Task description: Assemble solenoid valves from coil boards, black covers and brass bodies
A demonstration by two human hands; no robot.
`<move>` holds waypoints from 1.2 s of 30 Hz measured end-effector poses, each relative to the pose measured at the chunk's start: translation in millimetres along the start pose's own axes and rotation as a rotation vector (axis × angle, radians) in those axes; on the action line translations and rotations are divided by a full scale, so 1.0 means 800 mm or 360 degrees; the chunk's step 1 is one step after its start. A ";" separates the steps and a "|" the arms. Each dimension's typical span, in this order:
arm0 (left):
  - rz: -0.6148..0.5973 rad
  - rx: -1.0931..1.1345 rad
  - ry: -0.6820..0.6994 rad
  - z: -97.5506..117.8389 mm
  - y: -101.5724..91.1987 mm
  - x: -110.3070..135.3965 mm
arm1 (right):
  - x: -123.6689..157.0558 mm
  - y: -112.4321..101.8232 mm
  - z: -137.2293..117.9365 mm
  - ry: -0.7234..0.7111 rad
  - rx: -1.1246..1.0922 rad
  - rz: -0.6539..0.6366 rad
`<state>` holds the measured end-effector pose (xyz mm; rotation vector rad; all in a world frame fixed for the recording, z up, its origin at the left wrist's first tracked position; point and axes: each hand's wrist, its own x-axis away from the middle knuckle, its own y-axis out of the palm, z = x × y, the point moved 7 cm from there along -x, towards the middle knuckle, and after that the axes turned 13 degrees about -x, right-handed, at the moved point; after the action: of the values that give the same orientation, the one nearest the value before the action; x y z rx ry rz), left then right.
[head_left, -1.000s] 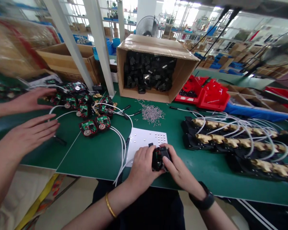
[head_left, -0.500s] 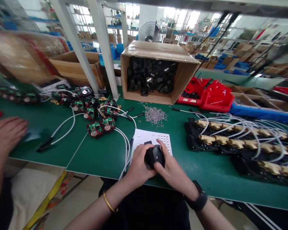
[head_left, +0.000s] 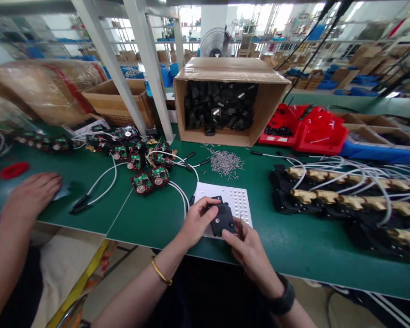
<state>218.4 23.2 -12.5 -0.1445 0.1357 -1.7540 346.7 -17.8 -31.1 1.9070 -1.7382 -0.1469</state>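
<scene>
My left hand (head_left: 197, 222) and my right hand (head_left: 248, 247) together hold a small black plastic housing (head_left: 222, 219) just above the near edge of a white perforated plate (head_left: 237, 201) on the green table. The left fingers curl round its left side. The right hand pinches its lower right corner. A white cable (head_left: 181, 197) runs from behind the housing toward a cluster of black modules with green circuit boards (head_left: 149, 177) at the left.
A tipped cardboard box (head_left: 230, 105) full of black parts stands behind, with a heap of small metal pins (head_left: 225, 161) before it. Rows of brass-fitted assemblies with white wires (head_left: 348, 193) lie right. Red bins (head_left: 307, 132) sit behind them. Another person's hand (head_left: 30, 196) rests at the left.
I have turned the black housing over in my hands, so its flat face with holes now shows. The other person's hand has drawn back to the left table edge.
</scene>
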 end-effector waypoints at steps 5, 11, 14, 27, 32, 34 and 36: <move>0.0035 -0.0107 0.0028 0.000 0.007 0.000 | -0.002 0.005 0.007 0.0013 -0.0071 0.0067; -0.0016 -0.0750 -0.0021 0.013 0.001 0.043 | 0.000 -0.030 0.000 0.0186 -0.0468 -0.0006; -0.0272 -0.0893 -0.0315 0.014 -0.033 0.056 | 0.002 -0.062 -0.037 -0.0018 -0.0120 -0.0080; 0.1116 -0.1888 0.0263 0.121 -0.118 -0.124 | -0.016 0.014 -0.023 -0.1596 0.2747 -0.0327; 0.0678 -0.1738 -0.0104 0.041 -0.099 -0.149 | 0.000 0.002 -0.028 -0.1358 0.2427 -0.0348; 0.0563 -0.1767 -0.0049 0.024 -0.088 -0.148 | -0.018 -0.029 -0.056 -0.1170 0.2016 -0.0048; 0.0513 -0.1826 -0.0018 0.013 -0.079 -0.147 | -0.055 -0.067 -0.086 -0.0880 0.1757 0.0370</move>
<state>180.6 150.1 5.7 -0.9024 1.0863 -1.1699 417.1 46.8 -9.9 2.4949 -2.7637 0.5370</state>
